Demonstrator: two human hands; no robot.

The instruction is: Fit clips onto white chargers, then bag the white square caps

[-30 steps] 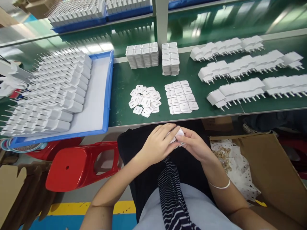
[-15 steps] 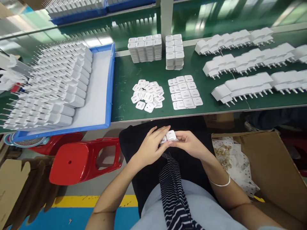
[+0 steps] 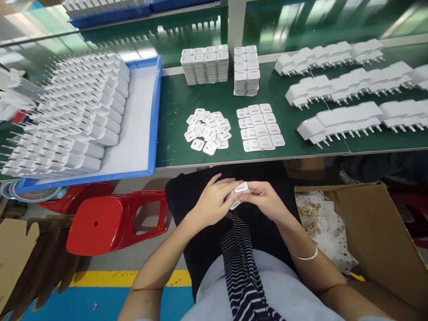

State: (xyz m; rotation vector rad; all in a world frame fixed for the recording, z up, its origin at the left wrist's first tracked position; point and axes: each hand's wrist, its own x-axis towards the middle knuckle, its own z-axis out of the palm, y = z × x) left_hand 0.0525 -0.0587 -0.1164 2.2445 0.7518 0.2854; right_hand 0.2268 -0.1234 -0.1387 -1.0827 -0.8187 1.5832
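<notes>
Over my lap, my left hand (image 3: 216, 199) and my right hand (image 3: 265, 199) meet around a few small white plastic covers (image 3: 241, 187) with rounded corners and dark print. Both hands are closed on them, thumbs and fingers pinching from either side; how many pieces there are is partly hidden by the fingers. On the bench in front lies a loose heap of similar white covers (image 3: 209, 132). To its right, more covers (image 3: 261, 129) are laid in overlapping rows. Behind these stand two blocks of stacked covers (image 3: 204, 65) (image 3: 246, 71).
At left a blue-rimmed tray (image 3: 154, 116) holds rows of white plug housings (image 3: 76, 116) with pins up. More white plugs (image 3: 344, 120) line the right side of the green bench (image 3: 174, 154). Below are a red stool (image 3: 96, 225) and an open cardboard box (image 3: 377, 232).
The covers between my hands have tilted and turned, now showing dark lettering. My fingers have shifted slightly around them. The bench items appear unchanged, with a slight camera shift.
</notes>
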